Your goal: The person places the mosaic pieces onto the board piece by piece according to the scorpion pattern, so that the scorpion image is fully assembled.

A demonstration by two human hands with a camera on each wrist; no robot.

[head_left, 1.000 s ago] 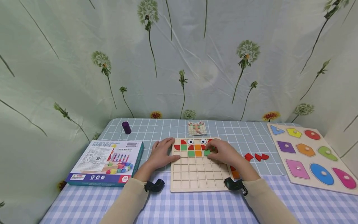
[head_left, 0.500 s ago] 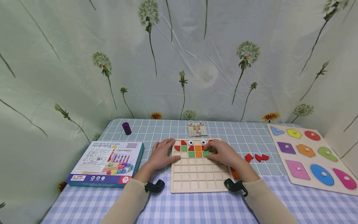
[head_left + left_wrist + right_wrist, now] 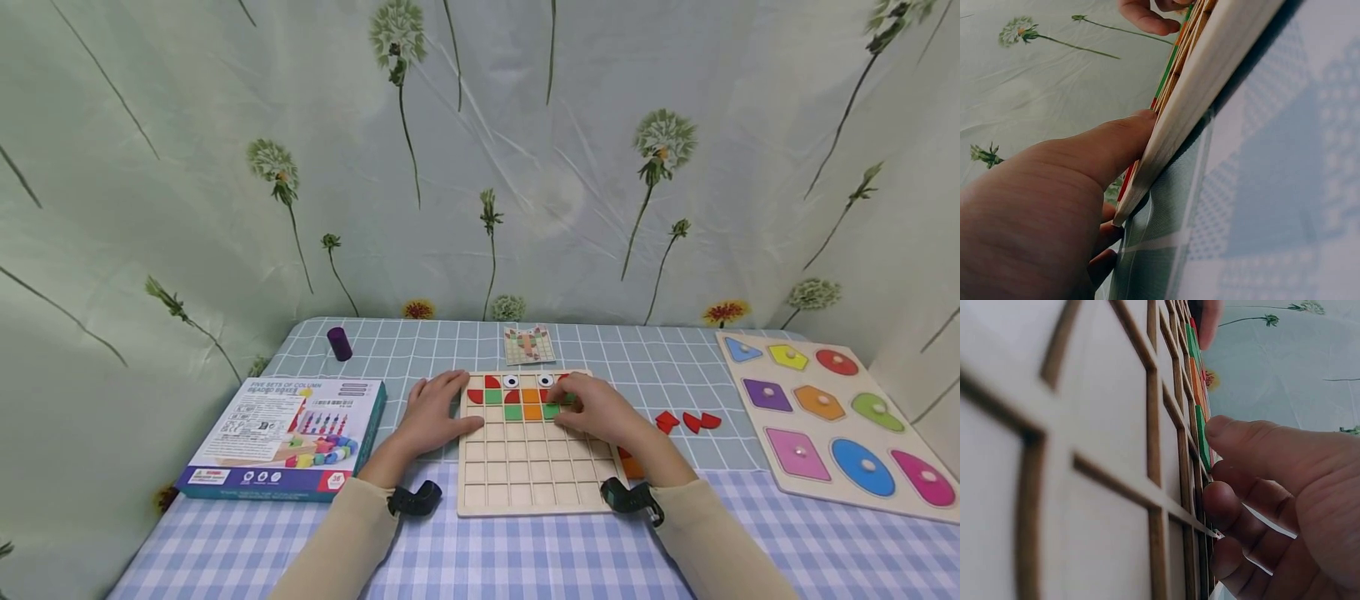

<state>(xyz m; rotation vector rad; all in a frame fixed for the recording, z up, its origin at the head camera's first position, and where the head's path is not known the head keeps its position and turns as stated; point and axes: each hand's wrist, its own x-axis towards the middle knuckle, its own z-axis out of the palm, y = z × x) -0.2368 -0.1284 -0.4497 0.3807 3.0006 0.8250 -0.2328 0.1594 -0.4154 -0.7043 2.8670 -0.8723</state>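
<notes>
A wooden grid board [image 3: 525, 475] lies flat, its upper rows partly filled with red, green and orange tiles and two eye tiles. My left hand [image 3: 437, 412] rests at its left edge, thumb [image 3: 1129, 134] on the rim and the other fingers spread past the edge. My right hand [image 3: 596, 408] is over the board's upper right; its thumb [image 3: 1235, 434] touches or nearly touches a green tile [image 3: 551, 411] lying in a cell beside an orange tile [image 3: 532, 412]. Its other fingers bend loosely toward the board. The right hand hides some tiles.
Several red pieces [image 3: 691, 421] lie right of the board, with orange pieces [image 3: 632, 467] by its edge. A pattern card [image 3: 529, 345] and a purple cylinder [image 3: 340, 343] are behind. A boxed toy [image 3: 285, 437] sits left, a shape puzzle [image 3: 840, 421] right.
The green tile under the right hand has shifted slightly left and now lies level in its cell. The right fingertips moved slightly with it. The left hand stays in place.
</notes>
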